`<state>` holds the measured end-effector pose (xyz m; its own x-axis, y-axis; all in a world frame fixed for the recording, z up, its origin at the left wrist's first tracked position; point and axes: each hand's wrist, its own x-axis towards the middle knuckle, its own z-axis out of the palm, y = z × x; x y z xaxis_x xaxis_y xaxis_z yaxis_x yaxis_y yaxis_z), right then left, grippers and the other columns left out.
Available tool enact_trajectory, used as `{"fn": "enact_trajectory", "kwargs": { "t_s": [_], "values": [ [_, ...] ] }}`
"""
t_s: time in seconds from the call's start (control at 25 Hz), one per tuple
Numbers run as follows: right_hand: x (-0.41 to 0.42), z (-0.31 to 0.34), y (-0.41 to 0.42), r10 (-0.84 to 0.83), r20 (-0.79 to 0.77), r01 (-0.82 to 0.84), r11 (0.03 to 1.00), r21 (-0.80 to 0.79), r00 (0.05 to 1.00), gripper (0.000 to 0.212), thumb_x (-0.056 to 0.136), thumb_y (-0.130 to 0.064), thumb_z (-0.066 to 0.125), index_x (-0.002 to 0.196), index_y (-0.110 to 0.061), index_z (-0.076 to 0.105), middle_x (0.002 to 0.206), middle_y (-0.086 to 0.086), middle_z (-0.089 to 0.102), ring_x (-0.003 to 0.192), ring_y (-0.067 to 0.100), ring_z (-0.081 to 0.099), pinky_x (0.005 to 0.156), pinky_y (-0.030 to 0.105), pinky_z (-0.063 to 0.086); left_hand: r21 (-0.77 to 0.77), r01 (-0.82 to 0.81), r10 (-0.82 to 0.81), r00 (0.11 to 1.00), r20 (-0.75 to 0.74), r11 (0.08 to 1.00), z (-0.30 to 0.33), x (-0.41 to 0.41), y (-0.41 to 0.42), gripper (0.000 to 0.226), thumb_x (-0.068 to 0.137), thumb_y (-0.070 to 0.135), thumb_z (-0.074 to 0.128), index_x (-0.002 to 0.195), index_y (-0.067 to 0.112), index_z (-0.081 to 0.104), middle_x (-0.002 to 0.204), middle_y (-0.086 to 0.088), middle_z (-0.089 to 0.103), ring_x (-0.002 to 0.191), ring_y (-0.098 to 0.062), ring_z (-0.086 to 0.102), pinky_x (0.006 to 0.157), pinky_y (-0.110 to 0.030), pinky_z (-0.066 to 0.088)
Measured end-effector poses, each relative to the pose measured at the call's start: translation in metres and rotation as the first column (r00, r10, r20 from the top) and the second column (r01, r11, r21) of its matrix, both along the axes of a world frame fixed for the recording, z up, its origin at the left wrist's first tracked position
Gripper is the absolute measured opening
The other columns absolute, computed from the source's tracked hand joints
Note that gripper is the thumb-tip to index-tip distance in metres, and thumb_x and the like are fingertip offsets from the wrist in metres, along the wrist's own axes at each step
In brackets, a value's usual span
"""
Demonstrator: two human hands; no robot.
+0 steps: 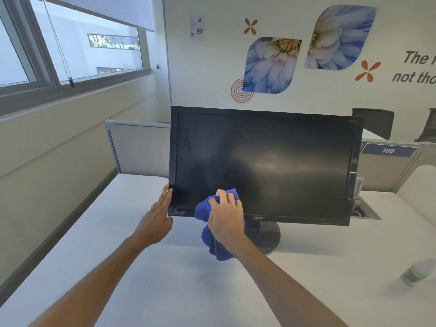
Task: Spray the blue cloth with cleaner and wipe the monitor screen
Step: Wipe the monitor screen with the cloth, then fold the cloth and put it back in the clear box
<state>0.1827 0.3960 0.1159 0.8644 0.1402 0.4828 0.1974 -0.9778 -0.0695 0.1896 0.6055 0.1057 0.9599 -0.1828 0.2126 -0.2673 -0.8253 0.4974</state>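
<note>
A black monitor [271, 161] stands on a round base on the white desk [118, 256], its screen dark. My right hand [227, 215] presses a bunched blue cloth [205, 210] against the lower left part of the screen; the cloth's loose end hangs down below the bezel. My left hand [157, 220] rests with fingers straight against the monitor's lower left edge. A clear bottle with a green label [417, 273] stands blurred at the desk's right edge, apart from both hands.
Grey partition panels [139, 149] stand behind the desk. A cable box [364, 210] sits in the desk to the right of the monitor. Dark chairs [375, 121] stand beyond the partition. A window runs along the left wall.
</note>
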Motion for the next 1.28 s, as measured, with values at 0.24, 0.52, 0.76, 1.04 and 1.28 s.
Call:
{"fn": "enact_trajectory", "kwargs": {
  "t_s": [0.24,0.52,0.76,1.04,1.28],
  "values": [
    [-0.013,0.004,-0.012,0.107,-0.007,-0.107,0.992,0.068,0.994,0.023,0.086,-0.017,0.06,0.108,-0.018,0.067,0.129,0.005,0.056,0.107,0.026,0.057,0.083,0.039,0.048,-0.008,-0.037,0.037,0.999,-0.02,0.999,0.01,-0.008,-0.009,0.082,0.089,-0.001,0.042,0.154,0.018,-0.003,0.162,0.005,-0.01,0.146,-0.024,0.023,0.106,-0.034,0.038],
    [-0.031,0.014,-0.03,0.356,-0.165,0.071,0.261,0.963,0.92,0.038,0.087,-0.012,0.036,0.115,-0.027,0.056,0.115,-0.004,0.064,0.105,0.017,0.063,0.095,0.04,0.051,0.02,-0.08,0.081,0.995,-0.052,0.997,0.005,-0.02,-0.02,0.077,0.093,0.007,0.046,0.154,0.022,0.001,0.163,0.002,-0.002,0.146,-0.027,0.024,0.109,-0.041,0.037],
    [-0.068,0.021,-0.078,0.358,-0.317,0.385,-0.136,0.913,0.878,0.022,0.099,-0.009,0.045,0.119,-0.007,0.053,0.102,0.011,0.06,0.086,0.022,0.06,0.068,0.024,0.051,-0.002,-0.08,0.08,0.993,-0.092,0.997,-0.004,-0.032,-0.046,0.074,0.095,0.013,0.05,0.154,0.025,0.006,0.163,0.002,0.005,0.144,-0.03,0.03,0.106,-0.047,0.039],
    [-0.128,0.009,-0.144,0.478,-0.269,0.473,-0.379,0.796,0.836,0.021,0.101,-0.03,0.049,0.113,-0.02,0.063,0.095,0.007,0.071,0.091,0.024,0.066,0.073,0.033,0.054,-0.058,-0.041,0.034,0.992,-0.118,0.997,-0.012,-0.074,-0.106,0.062,0.097,0.019,0.05,0.152,0.022,0.023,0.16,-0.002,0.023,0.143,-0.028,0.031,0.112,-0.048,0.031],
    [-0.17,0.007,-0.203,0.43,-0.309,0.483,-0.392,0.783,0.848,0.025,0.102,-0.026,0.043,0.088,-0.016,0.061,0.071,0.003,0.065,0.058,0.011,0.066,0.062,0.028,0.05,-0.181,0.019,-0.056,0.979,-0.197,0.983,-0.033,-0.116,-0.187,0.047,0.095,0.03,0.052,0.141,0.028,0.044,0.148,0.002,0.046,0.133,-0.023,0.045,0.109,-0.045,0.039]
  ]
}}
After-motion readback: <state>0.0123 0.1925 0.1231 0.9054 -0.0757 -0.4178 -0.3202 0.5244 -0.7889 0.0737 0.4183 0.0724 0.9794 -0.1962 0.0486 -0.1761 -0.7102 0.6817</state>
